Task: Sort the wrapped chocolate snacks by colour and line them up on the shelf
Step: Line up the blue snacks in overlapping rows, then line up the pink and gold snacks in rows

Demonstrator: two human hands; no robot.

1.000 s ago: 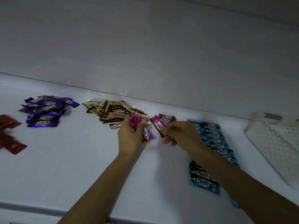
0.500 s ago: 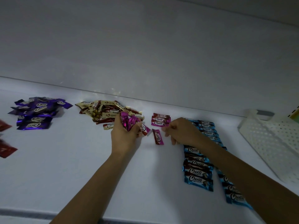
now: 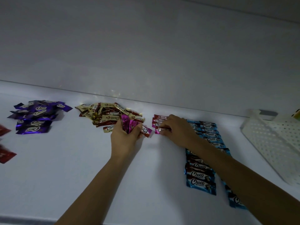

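My left hand (image 3: 125,137) grips a bunch of pink wrapped snacks (image 3: 129,125) in front of the gold pile (image 3: 107,113). My right hand (image 3: 177,130) pinches one pink snack (image 3: 159,130) at the near end of a short pink row (image 3: 158,121) by the back wall. Two lined-up rows of blue snacks (image 3: 200,176) run toward me under my right forearm. On the left of the white shelf (image 3: 65,168) lies a purple pile (image 3: 35,116). Red snacks (image 3: 5,155) sit at the left edge.
A white perforated basket (image 3: 274,143) lies tilted at the right end of the shelf. The back wall rises just behind the piles. The shelf's front edge runs along the bottom left.
My right hand has turned the loose pink snack and brought it against the near end of the pink row. My left hand holds its pink bunch in the same place.
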